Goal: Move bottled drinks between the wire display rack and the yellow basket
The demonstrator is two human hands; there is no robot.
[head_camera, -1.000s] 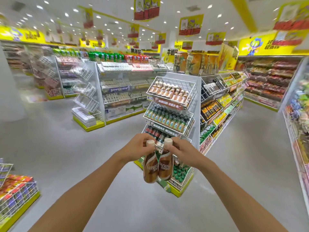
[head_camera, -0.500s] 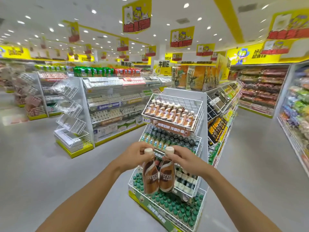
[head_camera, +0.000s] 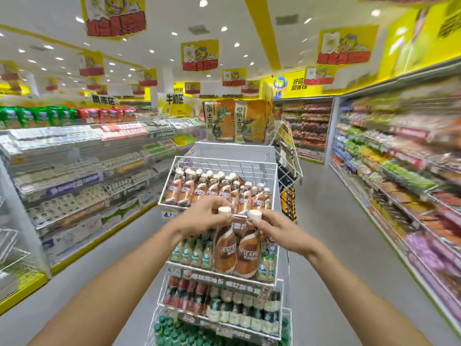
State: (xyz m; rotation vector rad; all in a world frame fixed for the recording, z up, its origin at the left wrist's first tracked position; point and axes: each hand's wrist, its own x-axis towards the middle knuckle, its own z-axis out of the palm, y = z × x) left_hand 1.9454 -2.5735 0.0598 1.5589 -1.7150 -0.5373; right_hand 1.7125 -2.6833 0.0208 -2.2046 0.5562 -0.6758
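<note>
Bottles (head_camera: 225,248) hang side by side, each pinched at its neck by left grip (head_camera: 205,216) and right grip (head_camera: 279,231), rack (head_camera: 219,186) just beyond.

We saw only two arms and two hands of the person. The left hand (head_camera: 203,216) and the right hand (head_camera: 279,232) were both bare: we found no glove, no ring and no bracelet on them. Both forearms were uncovered from the wrist down to the lower edge of the frame, so no sleeve, cuff or watch appeared anywhere. The arms looked slim and smooth, and they got wider toward the camera because of the wide lens. The fingers (head_camera: 258,224) of the right hand had short, plain nails. The picture was a little blurred, so we could not tell finer marks.
</note>
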